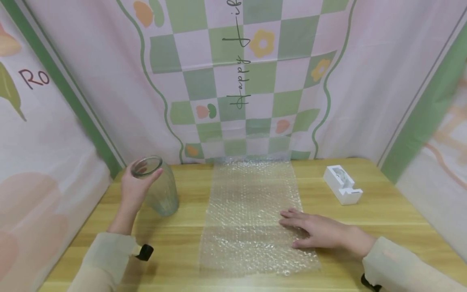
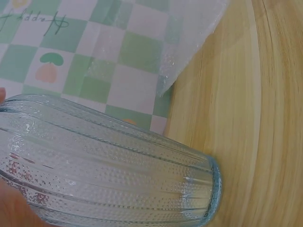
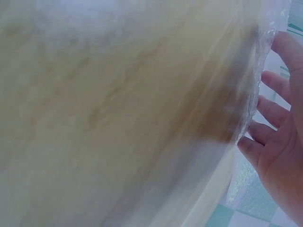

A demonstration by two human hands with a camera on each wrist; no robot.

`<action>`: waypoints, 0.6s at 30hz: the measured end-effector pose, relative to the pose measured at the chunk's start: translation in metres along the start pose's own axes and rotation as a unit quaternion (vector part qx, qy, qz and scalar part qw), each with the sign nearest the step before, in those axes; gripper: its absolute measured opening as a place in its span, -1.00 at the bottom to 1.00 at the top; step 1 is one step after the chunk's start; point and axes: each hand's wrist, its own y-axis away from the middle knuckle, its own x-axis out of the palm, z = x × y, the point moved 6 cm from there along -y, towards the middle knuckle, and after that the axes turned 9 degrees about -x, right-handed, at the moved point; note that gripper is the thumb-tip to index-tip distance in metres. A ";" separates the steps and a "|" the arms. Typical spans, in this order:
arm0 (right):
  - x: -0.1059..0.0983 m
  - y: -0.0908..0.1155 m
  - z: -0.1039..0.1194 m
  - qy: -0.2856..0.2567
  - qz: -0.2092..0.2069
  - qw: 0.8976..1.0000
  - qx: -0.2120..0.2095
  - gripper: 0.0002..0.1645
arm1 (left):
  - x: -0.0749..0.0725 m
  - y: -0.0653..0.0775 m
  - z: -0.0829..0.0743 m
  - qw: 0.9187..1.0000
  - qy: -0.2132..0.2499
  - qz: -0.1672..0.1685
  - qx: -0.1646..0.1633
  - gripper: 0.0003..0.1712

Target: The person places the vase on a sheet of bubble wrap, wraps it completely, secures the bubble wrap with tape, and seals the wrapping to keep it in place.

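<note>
A clear ribbed glass vase (image 1: 164,196) stands at the left of the table, its mouth tilted slightly left in the head view. My left hand (image 1: 136,186) grips it near the rim, thumb on the near side and fingers round the far side. Fine dimples and long ribs show on the vase (image 2: 123,161) in the left wrist view. Across the middle of the table lies a sheet of bubble wrap (image 1: 251,207). My right hand (image 1: 321,232) rests with spread fingers on its right edge; the right wrist view shows the fingertips (image 3: 246,144) against the wrap's edge.
A white tape dispenser (image 1: 344,188) with a roll inside sits at the right rear of the wooden table (image 1: 182,251). Behind it hangs a checkered cloth (image 1: 248,89), and the wrap's far end reaches it. Printed cloth also stands at both sides.
</note>
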 end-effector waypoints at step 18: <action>0.001 0.002 -0.003 -0.015 0.000 1.000 0.004 -0.14 | -0.005 0.001 -0.009 0.998 0.053 -0.027 -0.014 -0.09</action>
